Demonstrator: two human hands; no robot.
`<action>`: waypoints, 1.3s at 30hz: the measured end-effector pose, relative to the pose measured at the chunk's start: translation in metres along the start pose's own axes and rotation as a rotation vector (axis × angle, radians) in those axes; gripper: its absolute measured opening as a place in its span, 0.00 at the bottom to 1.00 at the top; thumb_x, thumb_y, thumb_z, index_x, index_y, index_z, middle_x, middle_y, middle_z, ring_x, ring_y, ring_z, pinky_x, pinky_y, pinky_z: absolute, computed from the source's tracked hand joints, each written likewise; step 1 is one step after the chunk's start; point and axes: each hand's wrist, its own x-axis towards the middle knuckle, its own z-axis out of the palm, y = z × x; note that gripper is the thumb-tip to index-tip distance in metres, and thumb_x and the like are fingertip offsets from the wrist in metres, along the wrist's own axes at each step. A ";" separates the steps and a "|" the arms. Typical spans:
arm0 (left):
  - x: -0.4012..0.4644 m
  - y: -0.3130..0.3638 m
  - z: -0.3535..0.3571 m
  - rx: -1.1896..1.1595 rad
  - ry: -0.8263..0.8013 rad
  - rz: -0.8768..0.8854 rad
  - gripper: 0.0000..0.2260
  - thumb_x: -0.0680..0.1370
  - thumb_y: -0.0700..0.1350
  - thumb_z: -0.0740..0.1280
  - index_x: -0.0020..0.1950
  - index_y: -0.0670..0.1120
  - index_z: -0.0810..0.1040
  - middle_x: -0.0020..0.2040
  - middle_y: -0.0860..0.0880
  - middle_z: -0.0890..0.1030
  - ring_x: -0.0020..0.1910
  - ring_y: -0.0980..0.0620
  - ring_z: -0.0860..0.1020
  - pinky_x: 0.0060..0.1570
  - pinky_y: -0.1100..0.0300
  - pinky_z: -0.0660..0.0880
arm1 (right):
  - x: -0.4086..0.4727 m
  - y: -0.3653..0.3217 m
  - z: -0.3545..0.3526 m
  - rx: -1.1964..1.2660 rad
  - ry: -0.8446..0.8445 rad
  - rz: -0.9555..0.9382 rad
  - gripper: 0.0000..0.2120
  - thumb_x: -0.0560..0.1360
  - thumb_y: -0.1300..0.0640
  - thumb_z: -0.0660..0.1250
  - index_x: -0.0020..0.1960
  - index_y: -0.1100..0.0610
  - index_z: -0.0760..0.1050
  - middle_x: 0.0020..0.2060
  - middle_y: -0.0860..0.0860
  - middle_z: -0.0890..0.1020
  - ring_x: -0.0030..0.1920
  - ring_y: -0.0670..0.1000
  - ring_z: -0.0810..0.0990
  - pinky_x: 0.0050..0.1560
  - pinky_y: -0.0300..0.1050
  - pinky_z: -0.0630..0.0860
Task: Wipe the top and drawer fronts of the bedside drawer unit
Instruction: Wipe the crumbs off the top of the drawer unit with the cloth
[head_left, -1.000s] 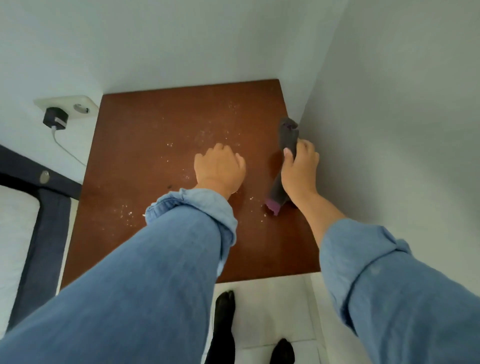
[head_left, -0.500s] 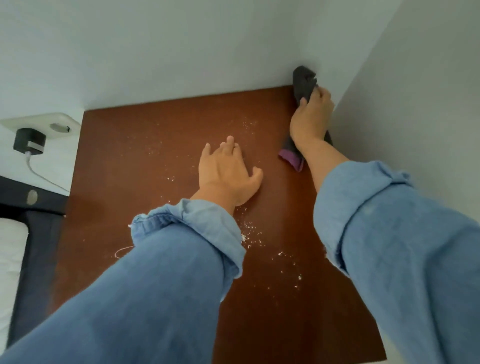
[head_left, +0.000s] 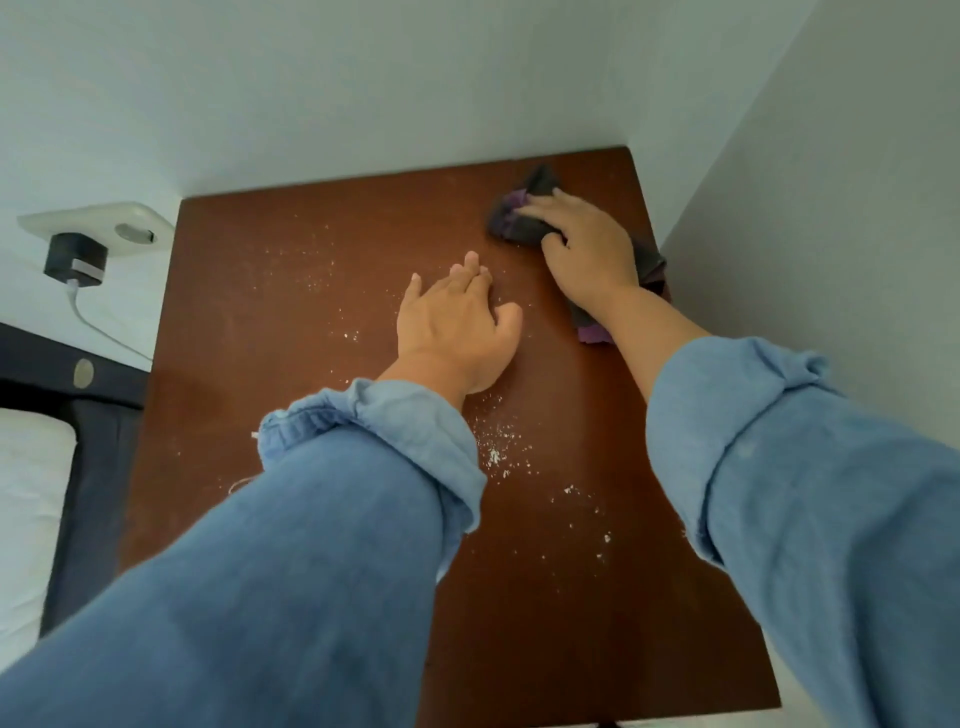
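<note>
So from my remote seat, head cam was looking down on the brown top of the bedside drawer unit (head_left: 322, 322), tucked into the corner of two pale walls. The right hand (head_left: 587, 249) was my working grip: fingers curled down over a dark grey and purple cloth (head_left: 514, 223), pressing it flat on the wood near the far right corner. Part of the cloth stuck out ahead of the fingertips, and the rest trailed back under the palm and wrist, with a purple end poking out just beside the forearm, close to the side wall.

The left hand (head_left: 457, 327) sat just to the left of that grip and a bit nearer me, palm down on the top with fingers straight and loosely together, thumb out toward the cloth hand. It had hold of nothing, and the two hands were near but not touching.

White crumbs (head_left: 501, 449) were scattered on the wood on my side of the left hand, by the rolled blue sleeve (head_left: 374, 426), with finer specks further left of both hands.

Way off to the left of the grips there was a wall socket (head_left: 104, 223) with a black charger (head_left: 75, 260) plugged in, its white cable hanging down, and the dark bed frame (head_left: 83, 374) with a white mattress below that. Couldn't see the drawer fronts from this angle
</note>
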 end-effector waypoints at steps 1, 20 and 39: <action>0.000 0.001 -0.001 -0.004 -0.007 -0.005 0.26 0.80 0.53 0.48 0.77 0.46 0.58 0.79 0.50 0.53 0.77 0.51 0.55 0.75 0.47 0.46 | -0.012 -0.002 0.000 0.012 -0.003 -0.007 0.22 0.75 0.63 0.56 0.64 0.47 0.75 0.67 0.46 0.74 0.71 0.48 0.65 0.71 0.45 0.59; -0.014 0.017 -0.008 0.064 -0.086 -0.055 0.28 0.79 0.53 0.43 0.77 0.42 0.58 0.79 0.45 0.54 0.76 0.47 0.56 0.74 0.42 0.40 | -0.182 -0.023 -0.004 0.127 0.059 0.063 0.20 0.70 0.65 0.61 0.56 0.49 0.81 0.59 0.44 0.80 0.67 0.46 0.71 0.71 0.43 0.57; -0.186 0.025 0.052 -0.056 -0.148 -0.086 0.26 0.81 0.50 0.43 0.79 0.45 0.48 0.79 0.50 0.45 0.78 0.53 0.46 0.75 0.46 0.40 | -0.241 -0.026 -0.007 -0.006 -0.031 0.018 0.23 0.73 0.64 0.60 0.63 0.45 0.75 0.66 0.49 0.75 0.70 0.49 0.68 0.73 0.50 0.56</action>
